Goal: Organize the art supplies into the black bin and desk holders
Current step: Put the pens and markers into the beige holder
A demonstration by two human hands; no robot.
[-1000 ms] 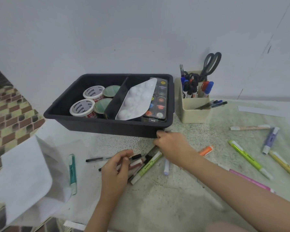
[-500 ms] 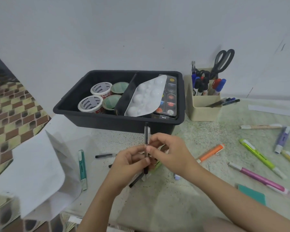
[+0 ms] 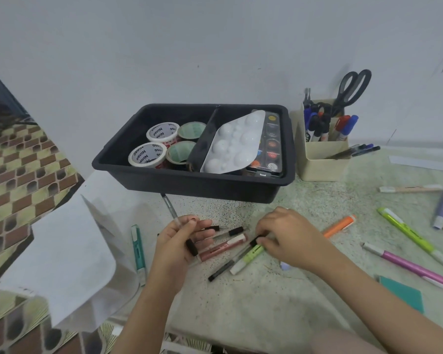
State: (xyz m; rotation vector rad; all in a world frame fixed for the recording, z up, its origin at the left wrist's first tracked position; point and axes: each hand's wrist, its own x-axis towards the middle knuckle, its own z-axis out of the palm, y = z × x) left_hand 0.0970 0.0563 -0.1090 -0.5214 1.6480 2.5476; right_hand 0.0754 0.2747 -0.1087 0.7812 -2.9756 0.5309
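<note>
Just in front of the black bin point(image 3: 164, 180), the left hand point(image 3: 182, 241) grips a clear pen point(image 3: 170, 208), thumb curled over it. The right hand point(image 3: 289, 236) pinches at the loose pens point(image 3: 250, 254) there, though which one is unclear. Best to gather them parallel, caps aligned, before lifting. The bin holds tape rolls point(image 3: 161, 132) on its left side and a palette point(image 3: 235, 141) over a paint set point(image 3: 273, 146) on its right; the beige holder point(image 3: 322, 164) beside the bin's right end holds markers point(image 3: 315, 129) and scissors point(image 3: 353, 85)
</note>
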